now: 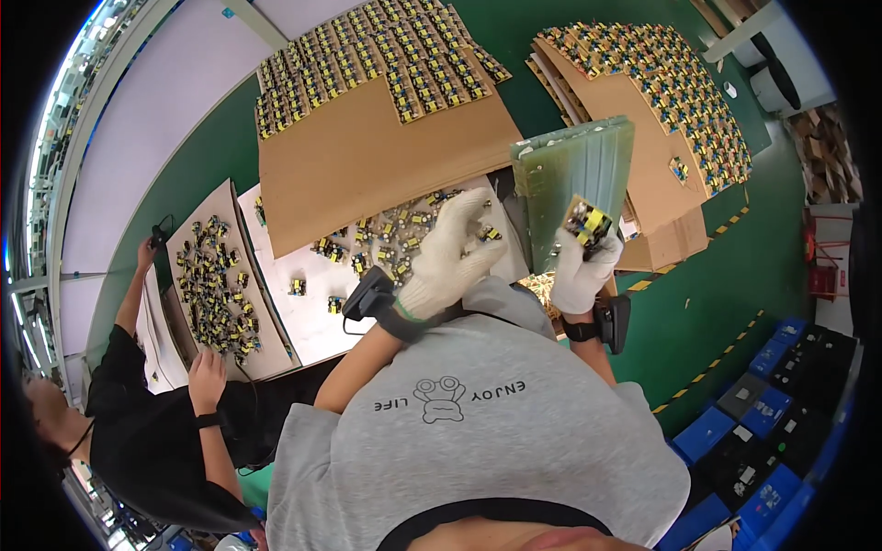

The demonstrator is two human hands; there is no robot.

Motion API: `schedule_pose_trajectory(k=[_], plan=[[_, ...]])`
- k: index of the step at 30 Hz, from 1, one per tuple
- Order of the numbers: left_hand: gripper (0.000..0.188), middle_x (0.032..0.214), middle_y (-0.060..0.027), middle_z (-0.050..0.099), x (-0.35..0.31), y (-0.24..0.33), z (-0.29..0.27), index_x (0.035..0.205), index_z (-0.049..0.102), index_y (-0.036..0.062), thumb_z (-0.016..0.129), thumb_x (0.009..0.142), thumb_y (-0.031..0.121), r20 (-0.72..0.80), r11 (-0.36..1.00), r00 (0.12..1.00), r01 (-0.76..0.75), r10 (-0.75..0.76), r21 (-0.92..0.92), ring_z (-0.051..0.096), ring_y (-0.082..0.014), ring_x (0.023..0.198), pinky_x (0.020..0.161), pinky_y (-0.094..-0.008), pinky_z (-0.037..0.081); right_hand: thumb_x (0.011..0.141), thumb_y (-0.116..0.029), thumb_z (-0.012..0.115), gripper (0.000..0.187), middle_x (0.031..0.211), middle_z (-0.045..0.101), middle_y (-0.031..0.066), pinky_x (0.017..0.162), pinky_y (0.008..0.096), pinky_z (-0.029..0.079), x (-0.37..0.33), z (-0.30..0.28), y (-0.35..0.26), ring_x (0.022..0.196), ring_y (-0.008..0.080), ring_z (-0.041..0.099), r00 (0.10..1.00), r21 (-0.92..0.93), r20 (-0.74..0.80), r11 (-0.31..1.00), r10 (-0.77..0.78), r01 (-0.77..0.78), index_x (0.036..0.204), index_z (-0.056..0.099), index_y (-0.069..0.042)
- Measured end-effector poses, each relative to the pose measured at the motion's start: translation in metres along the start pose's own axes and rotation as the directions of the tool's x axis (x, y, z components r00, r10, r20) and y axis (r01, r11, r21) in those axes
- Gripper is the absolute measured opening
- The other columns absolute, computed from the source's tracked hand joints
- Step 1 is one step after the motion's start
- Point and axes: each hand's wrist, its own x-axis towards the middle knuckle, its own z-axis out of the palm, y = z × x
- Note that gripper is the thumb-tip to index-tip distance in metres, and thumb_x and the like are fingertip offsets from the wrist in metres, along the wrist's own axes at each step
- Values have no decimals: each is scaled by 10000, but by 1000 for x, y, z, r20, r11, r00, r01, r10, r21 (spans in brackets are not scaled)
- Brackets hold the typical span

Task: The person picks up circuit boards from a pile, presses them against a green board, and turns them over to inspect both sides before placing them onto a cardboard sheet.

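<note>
The left hand (452, 262), fingers parted, is nearer the loose circuit boards (393, 231); rightward, the right hand (585, 274) pinches a yellow-and-black circuit board (588, 221).

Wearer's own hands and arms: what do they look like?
Left hand and right hand: white knit gloves, green trim at the left cuff. Black wrist straps carry boxy black modules, thin black cable by the left one. Short grey sleeves.

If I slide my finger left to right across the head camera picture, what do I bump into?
The co-worker's raised hand → the leftmost heap of circuit boards → the left gloved hand → the right gloved hand → the blue bins.
</note>
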Motion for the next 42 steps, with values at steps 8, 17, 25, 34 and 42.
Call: schedule_pose_trajectory(k=[8, 17, 25, 34, 42], plan=[[505, 1237, -125, 517, -15, -43, -6, 1326, 395, -17, 567, 880, 145, -84, 952, 964, 231, -251, -199, 529, -178, 1078, 908, -299, 440, 779, -172, 762, 344, 851, 540, 77, 738, 298, 448, 4, -37, 90, 761, 167, 520, 992, -644, 7, 758, -129, 103, 936, 505, -5], [400, 1114, -95, 586, -17, -40, -13, 1235, 496, -34, 555, 903, 182, -130, 941, 941, 286, -311, -184, 550, -140, 1004, 861, -273, 446, 887, -185, 588, 221, 801, 548, 109, 689, 335, 446, 20, -40, 109, 718, 200, 521, 984, -529, -31, 838, -177, 134, 943, 513, 15], [368, 1070, -86, 593, -27, -64, -17, 1207, 514, -48, 526, 923, 186, -142, 933, 931, 309, -337, -186, 565, -148, 962, 865, -287, 458, 886, -257, 544, 267, 780, 538, 208, 689, 438, 428, 26, -41, 99, 732, 402, 514, 984, -627, 40, 763, -172, 158, 914, 531, 7], [346, 1001, -72, 601, -38, -56, -19, 1180, 529, -61, 515, 924, 171, -52, 918, 933, 339, -356, -205, 563, -131, 912, 831, -272, 461, 906, -228, 496, 222, 820, 576, 222, 690, 475, 443, 40, -49, 107, 770, 440, 551, 984, -730, 39, 667, -176, 148, 922, 561, -17], [357, 979, -76, 610, -51, -73, -17, 1177, 527, -63, 510, 931, 195, -29, 946, 953, 295, -302, -136, 579, -129, 867, 795, -273, 476, 933, -219, 395, 245, 887, 612, 118, 667, 467, 477, 37, -40, 98, 764, 380, 593, 978, -824, 58, 544, -202, 161, 875, 604, -104]])
